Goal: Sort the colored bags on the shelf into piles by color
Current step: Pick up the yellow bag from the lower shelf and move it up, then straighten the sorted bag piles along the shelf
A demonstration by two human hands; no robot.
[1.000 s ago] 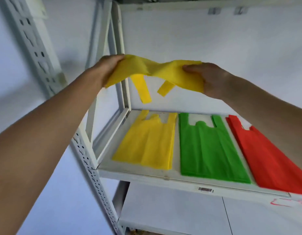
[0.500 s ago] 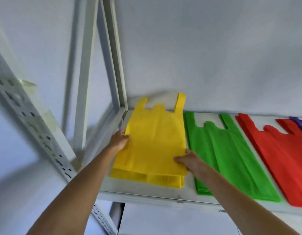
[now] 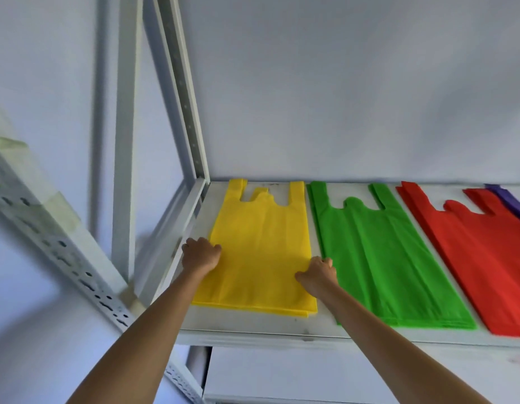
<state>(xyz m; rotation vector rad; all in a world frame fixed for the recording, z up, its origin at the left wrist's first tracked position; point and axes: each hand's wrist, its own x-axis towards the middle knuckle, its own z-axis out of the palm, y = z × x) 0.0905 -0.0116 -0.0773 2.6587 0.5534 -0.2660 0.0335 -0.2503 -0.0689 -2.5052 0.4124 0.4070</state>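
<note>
Squaring the yellow bag (image 3: pixel 261 246) on its pile.
Thin, floppy, light; my left hand (image 3: pixel 201 255) & right hand (image 3: pixel 318 272), fingers curled, pinch its side edges.

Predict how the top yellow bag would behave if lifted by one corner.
The top yellow bag lies thin and flat on its pile, so it would probably droop limply. It looks light for its size. Its smooth surface suggests that it may slide off the pile when pushed.

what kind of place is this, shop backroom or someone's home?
Probably a stockroom or storage area, not certain: a bare white metal rack with slotted uprights against a plain wall, and flat bag piles by colour, yellow, green, red.
</note>
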